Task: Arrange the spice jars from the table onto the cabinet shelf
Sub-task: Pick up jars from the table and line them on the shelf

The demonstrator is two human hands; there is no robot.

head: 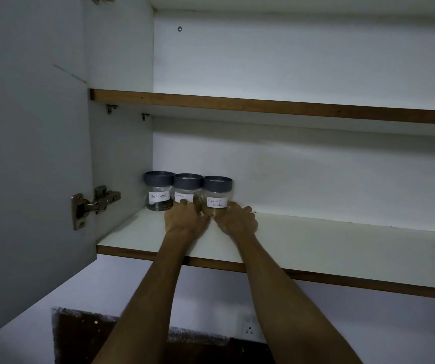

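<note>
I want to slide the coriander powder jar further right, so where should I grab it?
Grip the coriander powder jar round its glass body below the grey lid, coming from the front and right. The middle jar seems to touch its left side, while the shelf beside it is open.

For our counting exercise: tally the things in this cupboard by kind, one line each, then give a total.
Spice jars: 3 (black pepper jar, middle jar, coriander powder jar)
Hands: 2 (left hand, right hand)
Door hinges: 1 (hinge)
Total: 6
</note>
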